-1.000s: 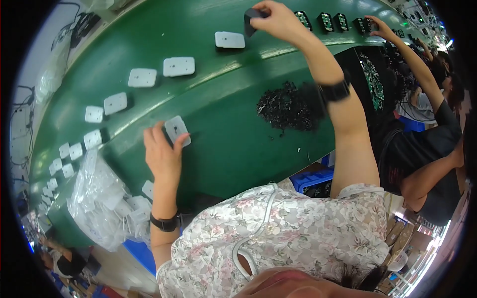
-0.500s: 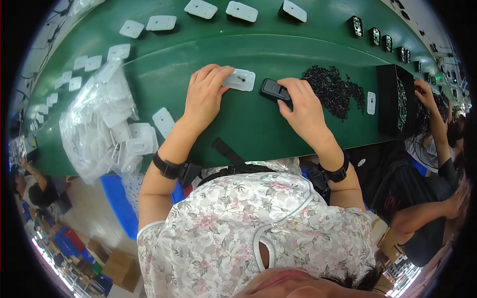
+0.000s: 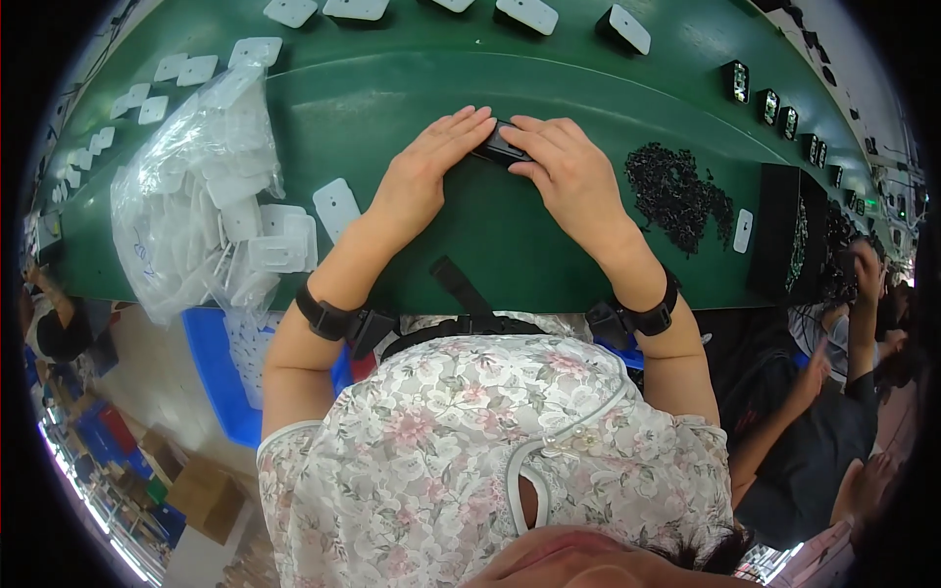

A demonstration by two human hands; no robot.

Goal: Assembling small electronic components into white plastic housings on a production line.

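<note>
A small black rectangular plastic case [image 3: 503, 147] lies on the green table in front of me, held between both hands. My left hand [image 3: 423, 169] is closed on its left end, with the fingers pressed together along its side. My right hand [image 3: 567, 169] grips the right end, its thumb at the near edge and its fingers over the top. Much of the case is covered by my fingers. The white plastic plate that lay here earlier is hidden, and I cannot tell whether it is under the case.
A clear bag of white plates [image 3: 211, 191] lies left, with a loose white plate [image 3: 336, 209] beside it. On the right are a heap of small black parts [image 3: 676, 196], another white plate [image 3: 743, 231] and a black box [image 3: 777, 233]. White-topped black cases [image 3: 527, 15] line the far side. A co-worker's arm [image 3: 863, 304] shows at far right.
My right hand has brought the black case left to my left hand, and both hands now close on it. The white plate under my left hand has gone out of sight. The view has shifted slightly.
</note>
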